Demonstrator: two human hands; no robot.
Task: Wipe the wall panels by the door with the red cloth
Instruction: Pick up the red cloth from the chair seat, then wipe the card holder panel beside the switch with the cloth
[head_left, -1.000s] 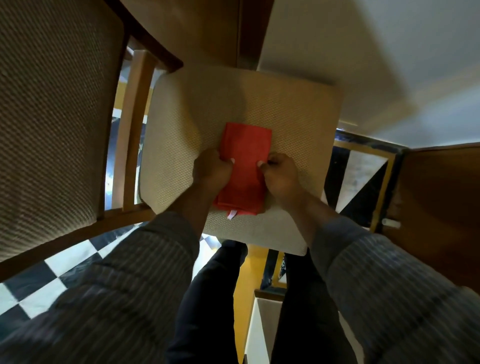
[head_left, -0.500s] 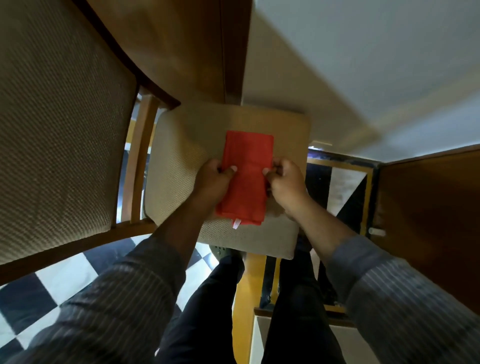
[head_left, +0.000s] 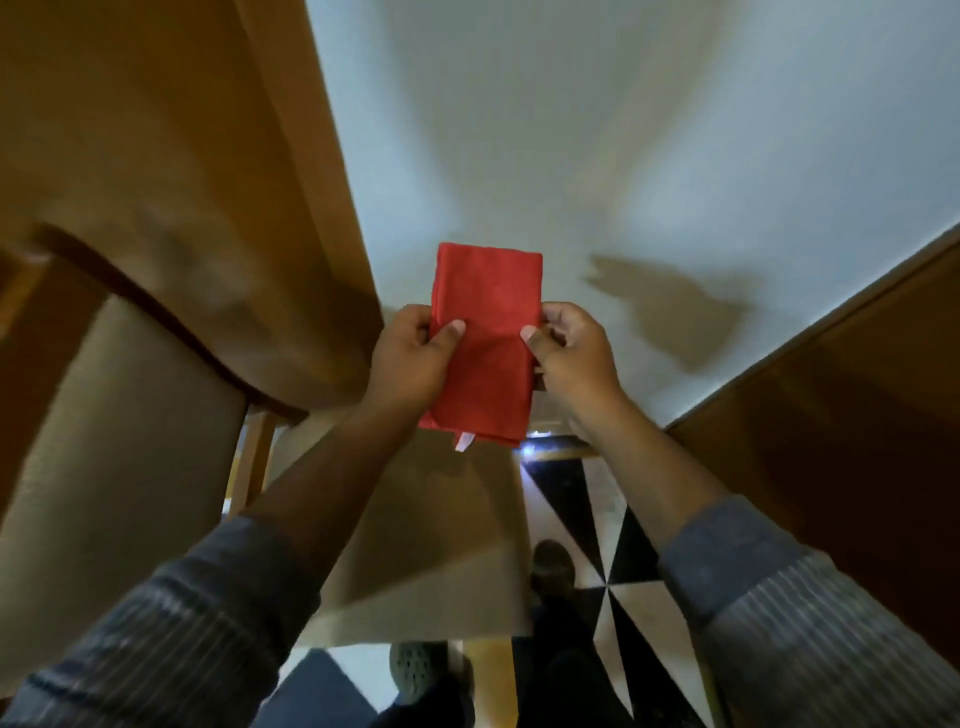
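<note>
The folded red cloth is held up in the air in front of a white wall, a small white tag hanging from its lower edge. My left hand pinches its left edge and my right hand pinches its right edge, thumbs on the front. A brown wooden panel rises to the left of the wall, and a dark wooden door or panel stands at the right. The hands' shadow falls on the wall to the right.
A chair with a beige woven backrest and seat cushion stands below and to the left. The floor has black and white tiles. My legs and shoes show at the bottom.
Both hands have lifted the cloth off the chair seat and raised it in front of the wall. The view has tilted upward, so the chair now lies lower in the frame.
</note>
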